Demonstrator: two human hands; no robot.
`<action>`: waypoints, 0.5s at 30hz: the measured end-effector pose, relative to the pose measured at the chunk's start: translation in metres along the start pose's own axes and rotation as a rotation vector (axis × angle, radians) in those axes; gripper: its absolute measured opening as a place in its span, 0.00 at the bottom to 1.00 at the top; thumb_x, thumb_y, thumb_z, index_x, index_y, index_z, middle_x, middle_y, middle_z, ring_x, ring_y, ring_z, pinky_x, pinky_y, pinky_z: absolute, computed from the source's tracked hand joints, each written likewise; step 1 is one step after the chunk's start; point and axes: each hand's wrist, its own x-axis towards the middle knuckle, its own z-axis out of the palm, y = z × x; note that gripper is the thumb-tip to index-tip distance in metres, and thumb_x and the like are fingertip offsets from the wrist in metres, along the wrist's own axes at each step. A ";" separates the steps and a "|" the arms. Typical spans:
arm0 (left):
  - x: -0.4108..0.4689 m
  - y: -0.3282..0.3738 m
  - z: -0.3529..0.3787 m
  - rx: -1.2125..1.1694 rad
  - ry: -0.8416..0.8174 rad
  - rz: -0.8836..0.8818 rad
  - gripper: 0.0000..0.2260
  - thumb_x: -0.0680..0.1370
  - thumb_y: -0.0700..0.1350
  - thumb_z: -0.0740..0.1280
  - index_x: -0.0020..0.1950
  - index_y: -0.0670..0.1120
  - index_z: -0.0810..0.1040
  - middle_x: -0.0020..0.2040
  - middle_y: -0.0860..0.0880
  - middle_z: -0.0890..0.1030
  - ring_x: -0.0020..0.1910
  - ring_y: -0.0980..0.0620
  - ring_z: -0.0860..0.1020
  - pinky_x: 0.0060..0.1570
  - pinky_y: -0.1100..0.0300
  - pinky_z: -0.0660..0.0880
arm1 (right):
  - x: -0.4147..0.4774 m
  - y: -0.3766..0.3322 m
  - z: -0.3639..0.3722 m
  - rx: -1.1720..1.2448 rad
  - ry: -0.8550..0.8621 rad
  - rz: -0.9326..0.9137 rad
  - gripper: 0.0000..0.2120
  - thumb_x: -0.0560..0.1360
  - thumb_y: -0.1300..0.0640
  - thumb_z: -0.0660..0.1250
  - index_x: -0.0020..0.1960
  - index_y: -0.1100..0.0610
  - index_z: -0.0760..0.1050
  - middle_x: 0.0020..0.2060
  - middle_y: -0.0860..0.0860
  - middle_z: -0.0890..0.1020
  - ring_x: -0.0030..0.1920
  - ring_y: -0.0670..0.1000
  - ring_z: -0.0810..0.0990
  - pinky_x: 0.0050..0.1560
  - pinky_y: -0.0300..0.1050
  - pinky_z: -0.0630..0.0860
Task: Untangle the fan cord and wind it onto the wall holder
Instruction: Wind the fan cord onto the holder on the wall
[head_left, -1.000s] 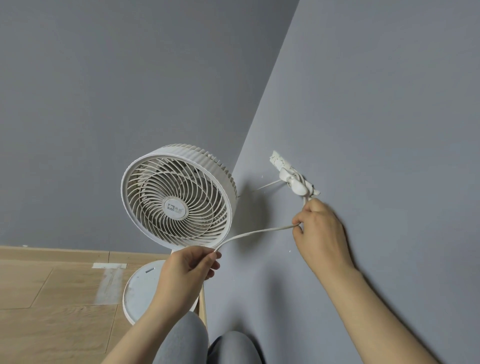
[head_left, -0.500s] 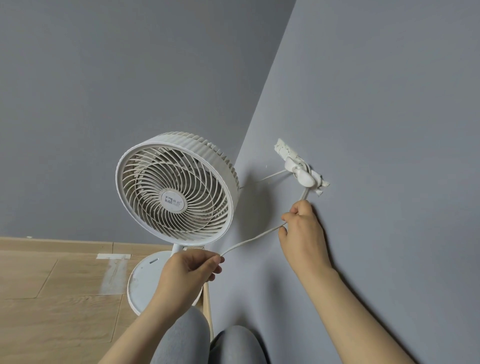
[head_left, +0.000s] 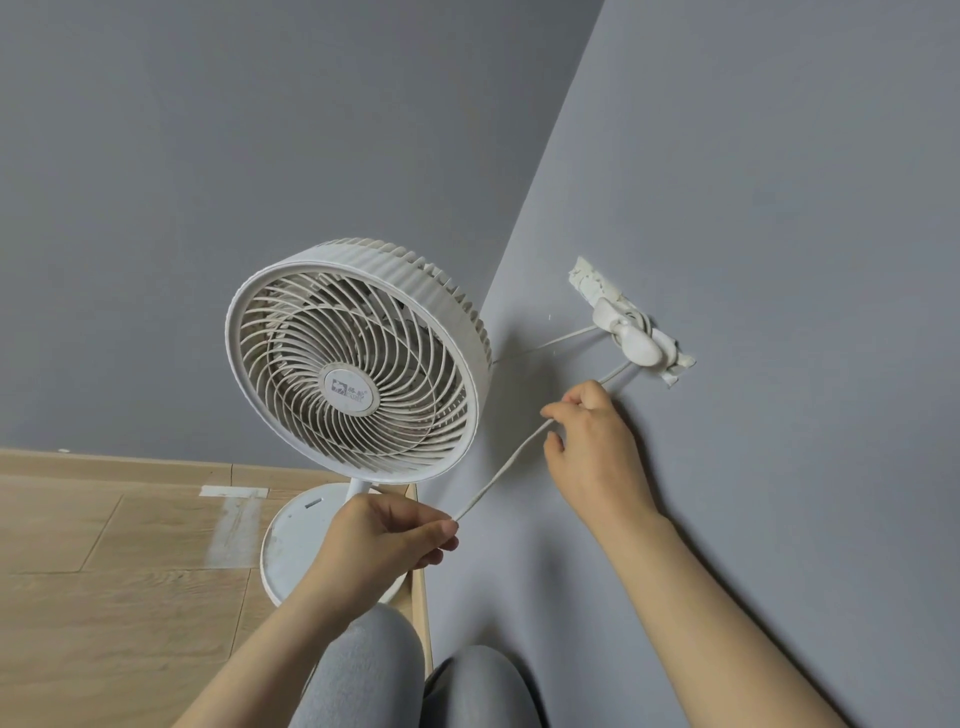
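- Since a second ago, the left hand (head_left: 384, 540) has stayed by the fan's round base (head_left: 296, 545). The right hand (head_left: 592, 447) has slid down the cord (head_left: 498, 467), away from the wall holder (head_left: 628, 332).
- On the left, the white fan (head_left: 358, 364) stands on the wood floor (head_left: 104, 571).
- The left hand's thumb and first finger pinch the cord, and its other fingers are curled under.
- The cord is thin, white and bendy. It runs nearly straight between both hands, then up to the wall holder. No knots show here.
- The right hand's curled fingers grip the cord near the wall holder.
- On the right, the wall holder already has some cord looped on it.
- Winding looks like the step now. Next, the right hand should carry the cord up and round the wall holder while the left hand feeds it, gently tight.
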 end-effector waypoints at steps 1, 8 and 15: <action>0.001 0.000 0.000 0.019 0.008 0.010 0.03 0.71 0.38 0.74 0.37 0.41 0.86 0.30 0.47 0.84 0.27 0.59 0.79 0.30 0.70 0.74 | 0.001 -0.001 0.000 -0.010 -0.007 -0.007 0.11 0.72 0.67 0.64 0.52 0.62 0.80 0.52 0.55 0.74 0.46 0.58 0.79 0.50 0.50 0.77; 0.006 -0.010 0.002 0.376 0.248 0.205 0.05 0.69 0.45 0.75 0.34 0.54 0.85 0.28 0.56 0.83 0.30 0.58 0.80 0.29 0.71 0.70 | 0.020 -0.010 -0.011 -0.192 -0.157 -0.123 0.10 0.74 0.65 0.62 0.54 0.61 0.78 0.54 0.55 0.72 0.47 0.59 0.78 0.50 0.49 0.75; 0.007 -0.011 0.003 0.230 0.300 0.157 0.04 0.67 0.43 0.77 0.37 0.52 0.86 0.31 0.56 0.84 0.33 0.61 0.81 0.37 0.63 0.75 | 0.049 -0.017 -0.021 -0.347 -0.297 -0.259 0.08 0.75 0.66 0.63 0.51 0.59 0.78 0.51 0.56 0.75 0.49 0.60 0.79 0.46 0.48 0.73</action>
